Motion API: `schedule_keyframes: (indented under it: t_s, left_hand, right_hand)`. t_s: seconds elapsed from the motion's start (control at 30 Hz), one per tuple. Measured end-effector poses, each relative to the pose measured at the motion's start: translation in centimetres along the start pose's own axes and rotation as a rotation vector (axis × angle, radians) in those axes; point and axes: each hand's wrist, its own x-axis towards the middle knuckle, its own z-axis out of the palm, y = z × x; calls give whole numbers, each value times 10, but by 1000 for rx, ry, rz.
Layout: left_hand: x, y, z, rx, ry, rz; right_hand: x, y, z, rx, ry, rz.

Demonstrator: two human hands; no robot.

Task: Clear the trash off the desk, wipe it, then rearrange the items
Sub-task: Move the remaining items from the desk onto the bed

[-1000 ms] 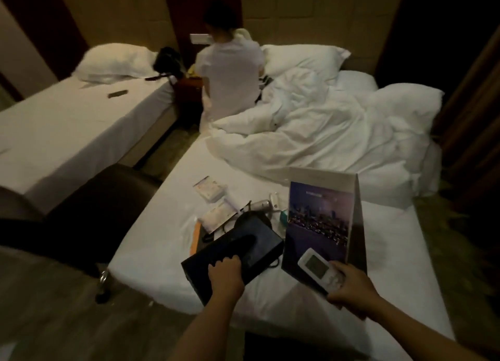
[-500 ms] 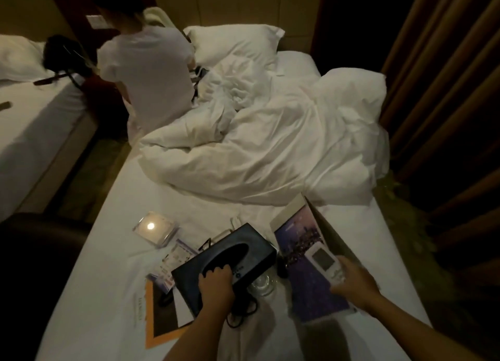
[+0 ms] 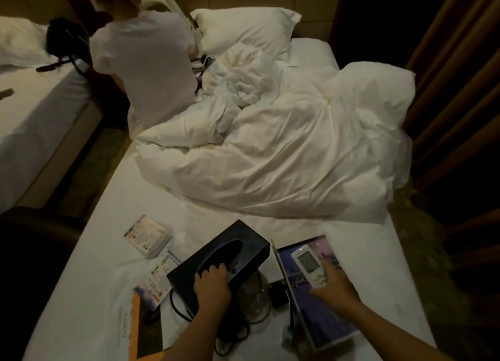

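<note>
Left fingers (image 3: 215, 269): curled into the oval slot of the black tissue box (image 3: 230, 248), gripping its near end.
Left hand (image 3: 212, 286): holds the box tilted above a clear glass (image 3: 254, 299) and a black cable (image 3: 176, 305).
Right fingers (image 3: 331, 270): closed round the lower end of the white remote (image 3: 307, 263).
Right hand (image 3: 334, 286): holds the remote against a purple card (image 3: 324, 317).
Bed sheet (image 3: 89, 279): white, with everything lying on it. Leaflets (image 3: 148, 237) are left of the box.
Beyond: a rumpled duvet (image 3: 284, 149), and a person in a white shirt (image 3: 146, 63) with their back turned.
</note>
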Motion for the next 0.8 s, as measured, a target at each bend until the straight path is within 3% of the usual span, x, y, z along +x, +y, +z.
schedule_keyframes:
  t_s: [0.43,0.6,0.8]
  left_hand:
    - [35,10,-2,-14,-12,81]
    - [37,16,-5,21,47,94]
    - [35,22,-12,-3,56,118]
  right_hand:
    - [63,-21,34,23,13,40]
    - [65,-34,29,14,71,-12]
    - [58,-38,24,-90,22,-26]
